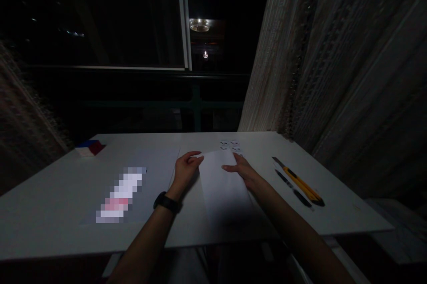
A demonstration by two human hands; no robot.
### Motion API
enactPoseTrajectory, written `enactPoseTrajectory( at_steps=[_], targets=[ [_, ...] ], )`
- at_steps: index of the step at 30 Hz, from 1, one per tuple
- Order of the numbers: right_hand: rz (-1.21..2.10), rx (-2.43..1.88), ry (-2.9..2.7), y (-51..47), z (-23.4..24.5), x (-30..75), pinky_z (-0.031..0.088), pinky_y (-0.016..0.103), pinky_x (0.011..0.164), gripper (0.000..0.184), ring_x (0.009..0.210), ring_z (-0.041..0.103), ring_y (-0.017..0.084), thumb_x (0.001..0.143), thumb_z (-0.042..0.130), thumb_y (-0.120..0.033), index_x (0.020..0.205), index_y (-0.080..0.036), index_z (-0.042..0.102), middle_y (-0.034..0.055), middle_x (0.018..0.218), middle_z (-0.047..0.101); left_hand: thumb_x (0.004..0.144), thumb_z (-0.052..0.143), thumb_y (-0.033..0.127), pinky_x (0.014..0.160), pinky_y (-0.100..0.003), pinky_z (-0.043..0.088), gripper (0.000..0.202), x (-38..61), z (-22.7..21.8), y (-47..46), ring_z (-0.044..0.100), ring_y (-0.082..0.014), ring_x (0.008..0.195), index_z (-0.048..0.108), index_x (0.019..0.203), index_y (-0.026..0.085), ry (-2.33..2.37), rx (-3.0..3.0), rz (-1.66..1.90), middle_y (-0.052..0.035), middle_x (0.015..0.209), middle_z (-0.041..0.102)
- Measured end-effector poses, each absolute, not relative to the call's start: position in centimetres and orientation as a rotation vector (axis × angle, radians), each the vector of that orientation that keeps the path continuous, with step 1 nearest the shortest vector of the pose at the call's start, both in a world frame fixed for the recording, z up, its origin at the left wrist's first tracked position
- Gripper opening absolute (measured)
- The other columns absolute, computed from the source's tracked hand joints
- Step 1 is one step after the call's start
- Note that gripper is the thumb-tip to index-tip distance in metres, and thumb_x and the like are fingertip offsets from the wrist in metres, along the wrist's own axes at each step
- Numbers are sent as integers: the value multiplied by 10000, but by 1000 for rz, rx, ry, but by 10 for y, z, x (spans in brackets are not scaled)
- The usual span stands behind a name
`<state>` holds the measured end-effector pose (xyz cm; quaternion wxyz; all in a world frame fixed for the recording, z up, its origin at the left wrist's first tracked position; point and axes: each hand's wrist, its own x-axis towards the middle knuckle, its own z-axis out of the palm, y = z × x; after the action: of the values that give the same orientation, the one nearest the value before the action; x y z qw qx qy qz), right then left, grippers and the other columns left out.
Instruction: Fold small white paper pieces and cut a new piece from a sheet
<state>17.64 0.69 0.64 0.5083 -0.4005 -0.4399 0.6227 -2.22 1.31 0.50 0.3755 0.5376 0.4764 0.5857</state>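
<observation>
A white sheet of paper (222, 190) spans the space between my hands, its near part in shadow. My left hand (187, 167), with a dark band (167, 203) on the wrist, pinches the sheet's far left corner between thumb and fingers. On the far right edge, my right hand (245, 172) grips the same paper, thumb on top and fingers mostly hidden under it. Just beyond the sheet lie small white pieces with dark marks (233, 144), partly covered by it.
On the white table (60, 195), a yellow utility knife (303, 186) and a black pen (293, 189) lie at right. A bright pixelated strip (125, 190) rests on another sheet (160, 172) at left. A coloured cube (90, 147) sits far left. Curtains (267, 52) flank the window.
</observation>
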Motion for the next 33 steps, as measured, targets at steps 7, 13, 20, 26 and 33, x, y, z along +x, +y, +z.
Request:
enactPoseTrajectory(
  at_steps=[7, 13, 20, 26, 33],
  targets=[
    [1548, -909, -1085, 8, 5, 179, 485, 355, 679, 529, 752, 626, 236, 435, 768, -157, 932, -170, 586, 53, 847, 673, 537, 737, 361, 482, -201, 368, 385, -21, 10, 10, 501, -91, 487, 672, 824, 114, 1237, 1364, 1514, 14, 512, 568],
    [1544, -926, -1062, 8, 5, 179, 485, 357, 652, 529, 711, 627, 233, 423, 771, -152, 922, -161, 595, 51, 810, 675, 552, 732, 360, 471, -200, 367, 377, -20, 12, 8, 500, -93, 484, 672, 828, 111, 1231, 1357, 1506, 6, 515, 582],
    [1535, -957, -1053, 6, 8, 177, 486, 375, 668, 562, 730, 628, 247, 397, 786, -158, 927, -163, 601, 60, 826, 681, 567, 722, 379, 481, -203, 383, 403, -21, 7, 11, 518, -102, 498, 662, 863, 113, 1196, 1344, 1494, -4, 538, 598],
    [1538, -924, -1083, 7, 7, 179, 489, 361, 660, 561, 733, 630, 244, 399, 788, -157, 928, -161, 601, 56, 820, 680, 581, 717, 359, 475, -196, 382, 366, -21, 8, 10, 494, -89, 484, 664, 849, 116, 1188, 1345, 1507, 10, 522, 575],
    [1538, -921, -1079, 7, 7, 179, 490, 353, 665, 554, 728, 630, 236, 398, 790, -149, 919, -158, 601, 55, 819, 681, 576, 724, 348, 469, -190, 374, 347, -20, 10, 9, 487, -83, 477, 659, 834, 125, 1180, 1336, 1498, 22, 506, 565]
  ],
)
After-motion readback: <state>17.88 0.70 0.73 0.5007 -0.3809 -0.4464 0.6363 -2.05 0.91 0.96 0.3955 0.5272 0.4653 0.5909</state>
